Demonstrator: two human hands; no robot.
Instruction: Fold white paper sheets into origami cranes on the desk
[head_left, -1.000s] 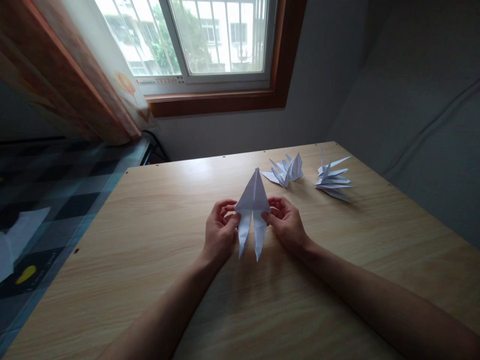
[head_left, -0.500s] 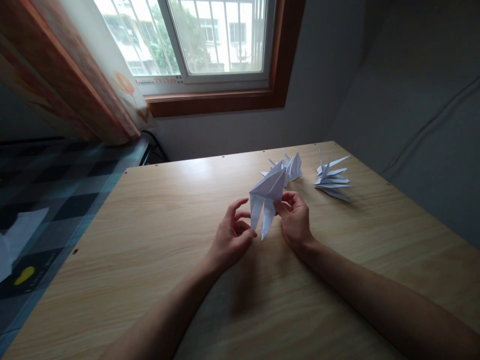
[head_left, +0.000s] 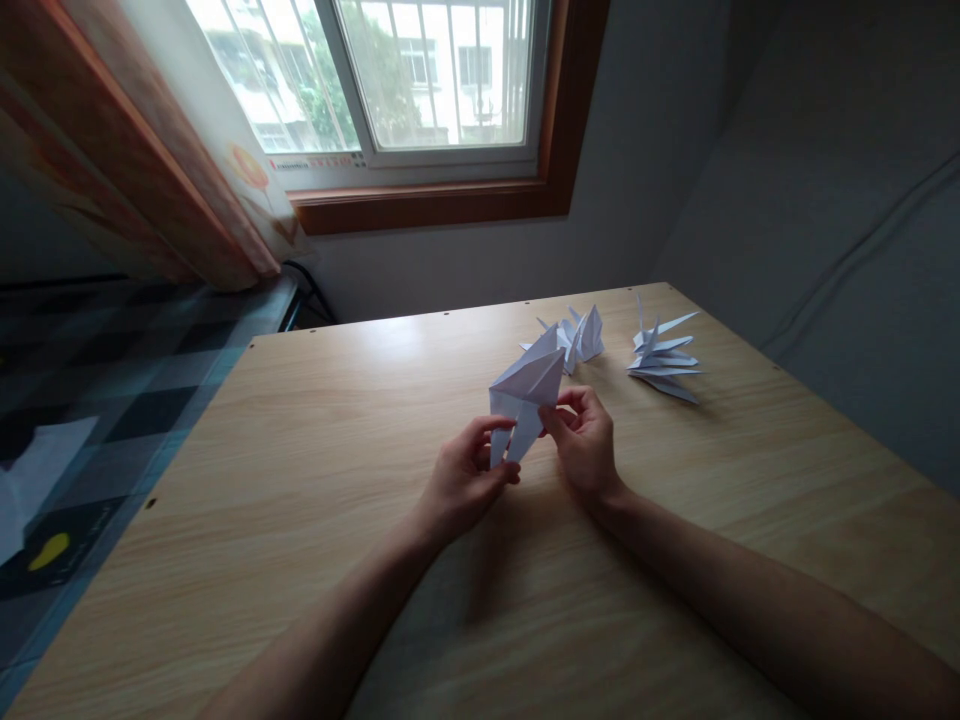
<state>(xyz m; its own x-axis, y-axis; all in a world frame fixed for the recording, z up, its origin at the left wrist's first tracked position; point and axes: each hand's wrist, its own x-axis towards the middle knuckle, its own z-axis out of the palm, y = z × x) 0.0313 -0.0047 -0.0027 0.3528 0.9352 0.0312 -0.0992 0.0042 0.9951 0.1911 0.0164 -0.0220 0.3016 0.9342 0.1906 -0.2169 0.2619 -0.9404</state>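
Note:
A white folded-paper piece (head_left: 527, 378) is held up above the wooden table, its pointed top tilted to the right and two narrow legs hanging down. My left hand (head_left: 469, 475) grips the lower legs between thumb and fingers, hiding part of them. At the right edge, my right hand (head_left: 585, 440) pinches the paper between thumb and forefinger. Behind it, partly covered, stand more folded white paper pieces (head_left: 590, 335). Farther right lies a cluster of spiky folded paper pieces (head_left: 664, 360).
The wooden table (head_left: 337, 440) reaches back toward the wall below the window (head_left: 442, 80). To the left is a lower surface with a checked cloth (head_left: 172, 400), where white paper sheets (head_left: 45, 470) lie. A curtain (head_left: 150, 130) hangs at the upper left.
My left hand's fingers have closed on the lower legs of the folded paper. The paper has shifted slightly left and its legs have come closer together; my right hand keeps its pinch.

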